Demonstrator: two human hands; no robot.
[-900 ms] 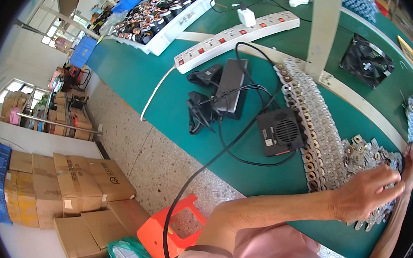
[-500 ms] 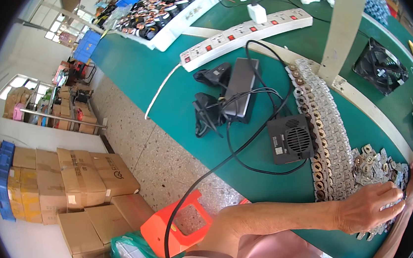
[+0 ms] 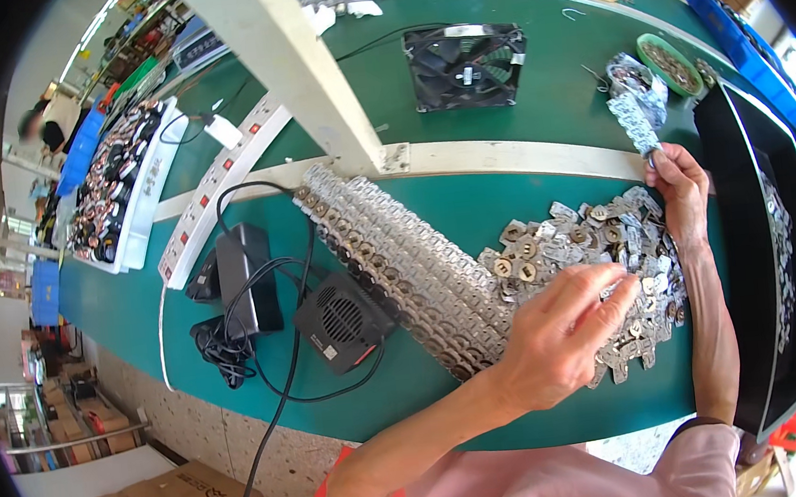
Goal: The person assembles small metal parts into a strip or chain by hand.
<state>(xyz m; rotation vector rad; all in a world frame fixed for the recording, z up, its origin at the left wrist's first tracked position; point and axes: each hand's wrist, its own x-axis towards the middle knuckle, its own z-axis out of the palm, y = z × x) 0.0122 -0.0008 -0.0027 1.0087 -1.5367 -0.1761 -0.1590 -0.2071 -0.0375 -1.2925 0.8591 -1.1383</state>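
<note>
The left hand [image 3: 573,327] hovers half-curled, holding nothing I can make out, directly over the loose heap of small flat silvery metal stampings [image 3: 599,248] at right of centre on the green table [image 3: 471,213], while the right hand [image 3: 680,191], just up-right, pinches a strip of stampings [image 3: 636,115].

A loose heap of small silvery metal stampings [image 3: 600,258] lies flat and jumbled on the green bench, right under my fingers. Beside it, more of them sit overlapped in neat rows [image 3: 399,258], and I hold 1 strip of linked pieces [image 3: 636,115] upright.
</note>
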